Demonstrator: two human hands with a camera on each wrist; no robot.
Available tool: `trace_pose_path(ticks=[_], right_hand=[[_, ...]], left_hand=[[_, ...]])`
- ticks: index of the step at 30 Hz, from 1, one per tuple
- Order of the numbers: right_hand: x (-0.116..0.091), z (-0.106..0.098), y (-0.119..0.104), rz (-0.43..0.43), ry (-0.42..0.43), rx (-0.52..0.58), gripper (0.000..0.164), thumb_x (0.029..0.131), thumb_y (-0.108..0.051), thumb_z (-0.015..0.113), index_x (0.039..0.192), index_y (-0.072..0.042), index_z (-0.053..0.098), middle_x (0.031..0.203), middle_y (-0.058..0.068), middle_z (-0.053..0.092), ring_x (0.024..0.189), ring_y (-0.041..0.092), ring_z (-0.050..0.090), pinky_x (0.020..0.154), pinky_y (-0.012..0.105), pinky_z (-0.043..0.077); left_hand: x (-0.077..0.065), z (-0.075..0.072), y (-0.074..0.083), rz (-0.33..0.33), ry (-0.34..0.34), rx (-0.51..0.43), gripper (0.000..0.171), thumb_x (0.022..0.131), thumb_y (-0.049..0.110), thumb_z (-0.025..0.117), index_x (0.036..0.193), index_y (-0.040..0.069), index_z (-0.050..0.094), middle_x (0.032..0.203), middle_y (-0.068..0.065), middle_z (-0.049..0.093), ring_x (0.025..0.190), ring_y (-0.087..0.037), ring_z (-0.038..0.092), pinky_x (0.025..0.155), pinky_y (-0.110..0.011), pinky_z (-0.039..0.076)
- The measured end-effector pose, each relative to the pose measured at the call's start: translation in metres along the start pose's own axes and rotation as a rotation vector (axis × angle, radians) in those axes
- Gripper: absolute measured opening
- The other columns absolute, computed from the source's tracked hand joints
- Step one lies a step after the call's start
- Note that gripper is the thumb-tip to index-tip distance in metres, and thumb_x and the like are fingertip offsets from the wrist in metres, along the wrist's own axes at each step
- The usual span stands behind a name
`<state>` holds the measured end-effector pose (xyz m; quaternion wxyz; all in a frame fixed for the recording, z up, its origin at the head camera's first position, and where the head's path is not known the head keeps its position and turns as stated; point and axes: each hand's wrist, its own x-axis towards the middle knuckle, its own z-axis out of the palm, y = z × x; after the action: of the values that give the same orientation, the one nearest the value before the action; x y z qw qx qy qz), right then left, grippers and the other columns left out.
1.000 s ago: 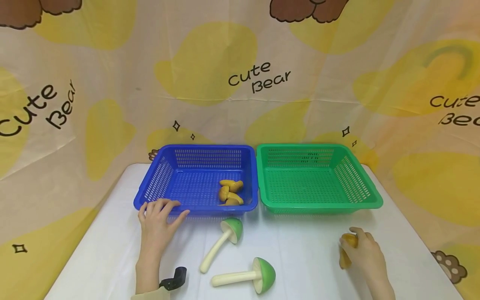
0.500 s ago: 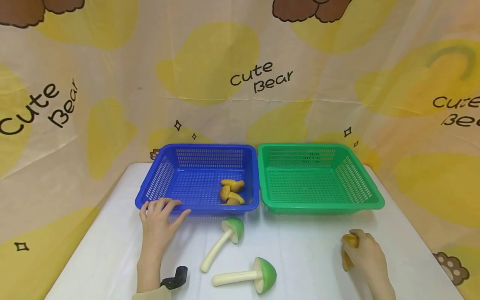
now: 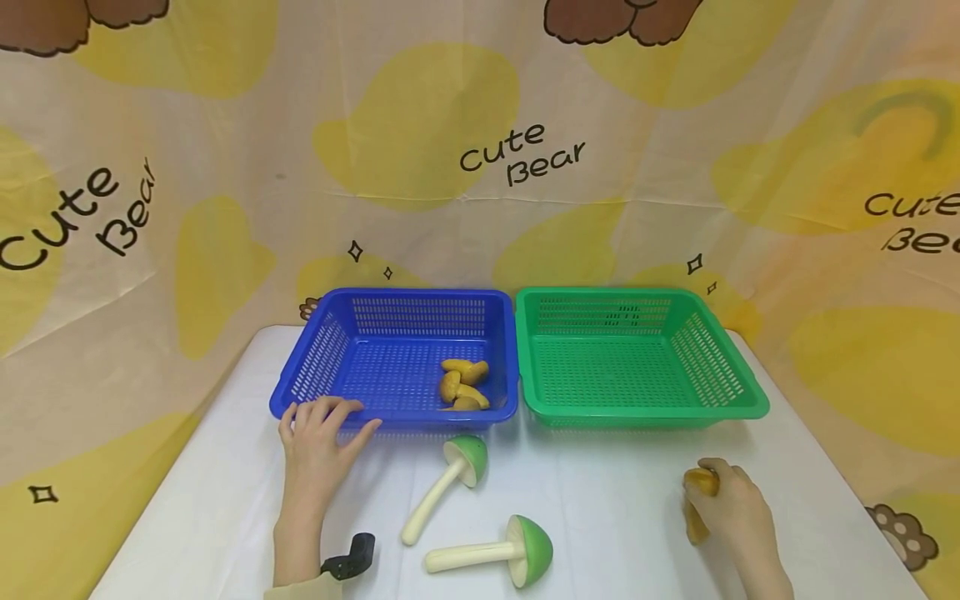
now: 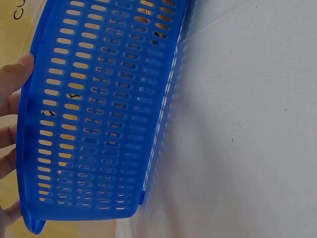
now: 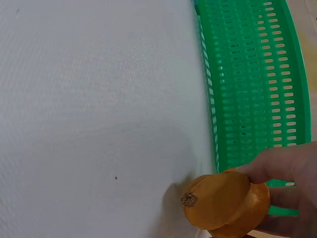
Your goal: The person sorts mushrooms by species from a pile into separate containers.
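Note:
My right hand [image 3: 738, 512] pinches a yellow-brown toy mushroom [image 3: 698, 500] between thumb and fingers, in front of the green basket at the right. In the right wrist view the mushroom [image 5: 218, 201] points its stem end at the camera, and part of its cap lies behind the stem. At the left, my left hand [image 3: 315, 454] rests its relaxed fingers on the front rim of the blue basket [image 3: 420, 417]. The left wrist view shows fingertips [image 4: 25, 62] along that rim. Several yellow-brown mushrooms [image 3: 463, 385] lie in the blue basket's right side, one partly hidden by its front wall.
The green basket [image 3: 637, 411] stands right against the blue one, with nothing in it. Two green-capped toy mushrooms, one nearer the baskets [image 3: 467, 461] and one nearer me [image 3: 531, 552], lie on the white tabletop [image 3: 607, 492]. A printed cloth [image 3: 420, 125] hangs behind.
The mushroom in my right hand has turned slightly, its stem end swinging a little to the right and towards me. My left hand stays on the rim.

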<state>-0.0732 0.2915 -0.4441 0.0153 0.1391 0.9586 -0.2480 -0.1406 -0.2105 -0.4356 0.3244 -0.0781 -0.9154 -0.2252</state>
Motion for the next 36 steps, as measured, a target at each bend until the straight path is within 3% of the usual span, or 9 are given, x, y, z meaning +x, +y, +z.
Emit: trace_pose_path(ticks=[11,25,27,30,33,36], right_hand=[[-0.005,-0.002,-0.021,-0.033,-0.031,0.04,0.049,0.087,-0.024,0.061,0.128,0.002,0.052,0.112,0.027,0.059,0.088,0.031,0.059,0.067,0.041,0.047],[-0.014,-0.007,-0.059,-0.169,-0.004,0.091,0.045,0.086,-0.02,0.064,0.126,-0.003,0.057,0.123,0.024,0.059,0.108,0.038,0.058,0.086,0.056,0.048],[-0.014,-0.009,-0.064,-0.193,0.008,0.086,0.044,0.086,-0.021,0.065,0.126,-0.003,0.057,0.122,0.023,0.061,0.108,0.038,0.058,0.084,0.055,0.048],[-0.011,-0.01,-0.072,-0.234,0.02,0.064,0.043,0.086,-0.021,0.066,0.124,-0.004,0.059,0.118,0.021,0.063,0.098,0.032,0.06,0.075,0.043,0.049],[-0.008,-0.013,-0.08,-0.27,0.033,0.05,0.042,0.085,-0.02,0.067,0.122,-0.004,0.06,0.111,0.018,0.064,0.084,0.024,0.057,0.064,0.032,0.043],[-0.004,-0.017,-0.087,-0.313,0.05,0.053,0.04,0.084,-0.018,0.068,0.12,-0.004,0.061,0.105,0.016,0.064,0.075,0.019,0.052,0.06,0.028,0.037]], left_hand=[[-0.002,-0.001,-0.001,-0.006,-0.003,0.005,0.033,0.073,0.03,0.082,0.096,0.01,0.069,0.096,-0.009,0.062,0.101,-0.033,0.049,0.108,-0.064,0.02],[-0.003,-0.002,-0.002,-0.004,-0.008,0.004,0.033,0.073,0.031,0.081,0.097,0.012,0.069,0.097,-0.008,0.062,0.102,-0.032,0.048,0.107,-0.065,0.02],[-0.002,-0.002,-0.002,-0.002,-0.007,0.004,0.033,0.073,0.031,0.081,0.097,0.012,0.069,0.098,-0.008,0.062,0.102,-0.032,0.049,0.107,-0.065,0.02],[-0.001,-0.001,-0.002,0.001,-0.005,0.004,0.033,0.073,0.031,0.081,0.097,0.011,0.069,0.097,-0.009,0.062,0.101,-0.033,0.049,0.108,-0.065,0.02],[-0.001,0.0,-0.001,0.002,-0.004,0.001,0.033,0.073,0.031,0.081,0.096,0.011,0.069,0.097,-0.009,0.062,0.101,-0.033,0.049,0.108,-0.065,0.02],[-0.001,0.0,-0.001,-0.003,-0.005,0.0,0.033,0.073,0.031,0.082,0.096,0.01,0.069,0.097,-0.01,0.062,0.101,-0.034,0.049,0.108,-0.065,0.02]])
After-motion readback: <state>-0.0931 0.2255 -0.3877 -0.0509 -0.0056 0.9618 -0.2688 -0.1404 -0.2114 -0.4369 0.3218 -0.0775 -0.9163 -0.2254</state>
